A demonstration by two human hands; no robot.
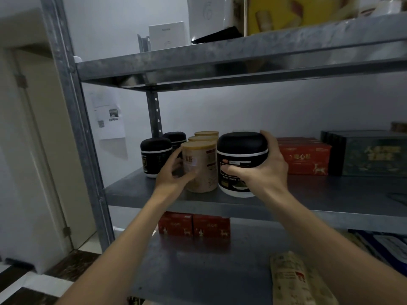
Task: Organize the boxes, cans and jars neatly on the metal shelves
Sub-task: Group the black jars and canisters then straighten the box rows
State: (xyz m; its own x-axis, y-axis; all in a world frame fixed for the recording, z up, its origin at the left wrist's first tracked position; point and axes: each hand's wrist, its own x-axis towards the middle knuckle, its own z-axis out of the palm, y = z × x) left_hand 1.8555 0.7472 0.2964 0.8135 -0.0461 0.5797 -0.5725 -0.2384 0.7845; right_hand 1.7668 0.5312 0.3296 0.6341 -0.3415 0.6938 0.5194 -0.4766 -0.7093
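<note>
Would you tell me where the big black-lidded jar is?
On the middle shelf, gripped by the right hand: the jar sits right of the beige can.

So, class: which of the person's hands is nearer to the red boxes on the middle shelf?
Right. The right hand, gripping the big black-lidded jar, sits just left of the red boxes. The left hand holds the beige can, farther left beyond the jar.

A pale, dimly lit wall (242, 111) stands behind the grey metal shelving, with a printed paper sheet (109, 115) stuck to it at the left. Further left is a cream door (44, 150) with metal hinges, set in a white frame. Below, the floor (72, 264) shows dark patterned tiles beside a white strip.
</note>
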